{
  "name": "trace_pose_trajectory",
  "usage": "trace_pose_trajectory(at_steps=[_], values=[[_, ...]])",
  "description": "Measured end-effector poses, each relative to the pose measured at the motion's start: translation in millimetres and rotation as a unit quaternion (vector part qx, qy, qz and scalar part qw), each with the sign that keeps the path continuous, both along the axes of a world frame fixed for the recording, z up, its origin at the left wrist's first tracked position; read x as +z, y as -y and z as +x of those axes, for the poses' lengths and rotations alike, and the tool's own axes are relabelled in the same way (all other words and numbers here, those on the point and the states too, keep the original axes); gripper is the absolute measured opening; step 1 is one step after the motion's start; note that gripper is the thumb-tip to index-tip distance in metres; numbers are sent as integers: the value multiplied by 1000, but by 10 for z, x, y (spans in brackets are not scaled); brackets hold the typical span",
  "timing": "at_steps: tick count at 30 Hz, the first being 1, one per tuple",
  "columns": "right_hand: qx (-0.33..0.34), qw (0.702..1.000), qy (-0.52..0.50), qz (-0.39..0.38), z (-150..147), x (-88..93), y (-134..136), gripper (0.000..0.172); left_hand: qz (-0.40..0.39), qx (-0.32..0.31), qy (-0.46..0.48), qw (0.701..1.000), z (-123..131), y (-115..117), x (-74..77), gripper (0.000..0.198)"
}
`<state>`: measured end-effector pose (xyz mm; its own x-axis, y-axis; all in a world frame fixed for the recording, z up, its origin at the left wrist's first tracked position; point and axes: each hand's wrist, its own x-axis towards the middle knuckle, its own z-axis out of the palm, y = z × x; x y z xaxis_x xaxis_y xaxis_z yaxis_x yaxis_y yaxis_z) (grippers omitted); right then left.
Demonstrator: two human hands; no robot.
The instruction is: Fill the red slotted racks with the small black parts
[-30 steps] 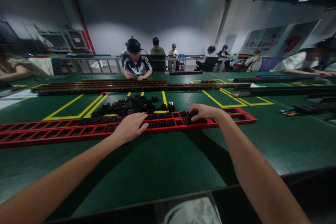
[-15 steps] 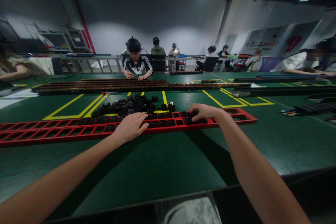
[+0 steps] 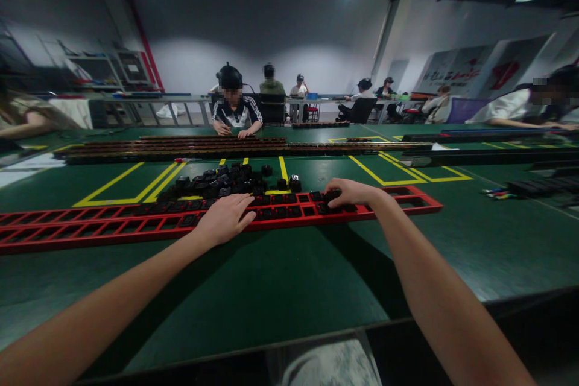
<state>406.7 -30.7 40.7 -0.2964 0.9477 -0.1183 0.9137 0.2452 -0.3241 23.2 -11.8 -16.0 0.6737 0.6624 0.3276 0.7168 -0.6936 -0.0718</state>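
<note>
A long red slotted rack (image 3: 90,226) lies across the green table in front of me, and some of its middle slots hold small black parts. My left hand (image 3: 224,217) rests flat on the rack's near rail with fingers stretched out. My right hand (image 3: 350,192) is curled over a black part (image 3: 332,195) sitting at a slot farther right, fingertips pinched on it. A heap of loose black parts (image 3: 221,182) sits just behind the rack on the yellow floor-tape lines.
Long dark racks (image 3: 181,148) lie stacked across the table's far side, where a person (image 3: 236,110) sits facing me. Other people work at the left edge, at the right, and at tables behind. Small coloured items (image 3: 497,194) lie at the right.
</note>
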Motion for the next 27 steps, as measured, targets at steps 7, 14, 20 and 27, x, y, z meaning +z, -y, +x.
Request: trace_pose_trajectory(at_steps=[7,14,20,27], values=[[12,1000,-1,-6,45,-5,-20,40,-6,-2,6,1000,-4,-7,-1,52],[26,1000,2,9,30,-12,-14,40,-8,-3,13,1000,-7,-4,-5,51],[23,999,-19,15,-14,16,16,41,-7,-3,5,1000,-7,5,6,52],[-9,999,-24,30,-106,1,23,50,-1,-2,6,1000,-10,-11,-17,51]])
